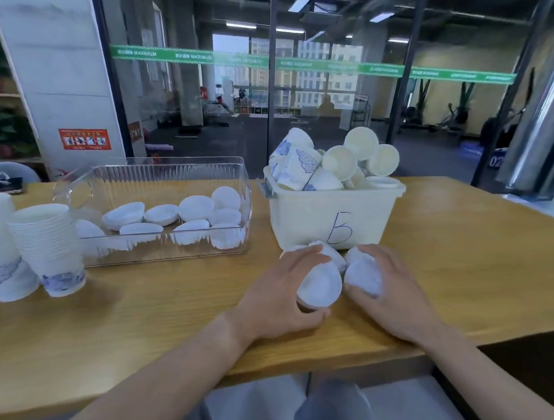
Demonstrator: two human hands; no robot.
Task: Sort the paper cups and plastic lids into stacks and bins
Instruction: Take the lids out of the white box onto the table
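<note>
Centre frame: left hand [275, 296] curls round a white lid [321, 284]; right hand [385, 294] cups another lid [363, 278]. Both lie below the cup-filled bin [328, 217] marked "B".

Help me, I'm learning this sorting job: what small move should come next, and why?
Probably carry the white plastic lid in the left hand leftward into the clear ribbed plastic bin, where other lids already lie. The right hand grips another lid by the white tub marked B.
</note>
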